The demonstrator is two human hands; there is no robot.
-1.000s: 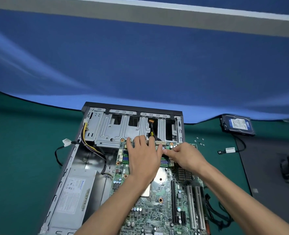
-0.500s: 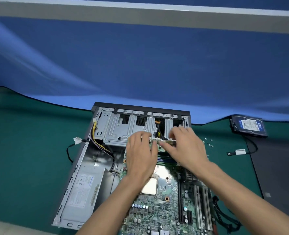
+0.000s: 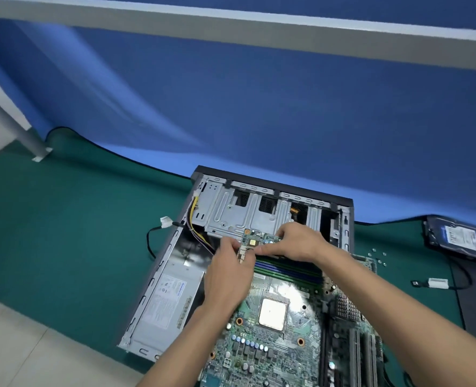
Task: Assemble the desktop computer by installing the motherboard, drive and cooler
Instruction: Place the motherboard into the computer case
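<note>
The motherboard [image 3: 276, 325] lies in the open computer case [image 3: 158, 277], its far edge at the drive cage [image 3: 242, 213]. Both hands meet at that edge, at 12 o'clock on the board: the left hand [image 3: 228, 277] pinches a small pale connector [image 3: 243, 254] – fingers curled round it – while the right hand [image 3: 298, 241] grips the board's far edge. At 9 o'clock sits the power supply [image 3: 167, 300]. At 2 o'clock, on the green mat [image 3: 63, 233], rests a hard drive [image 3: 460, 238], loose screws [image 3: 379, 255] just beside the case.
</note>
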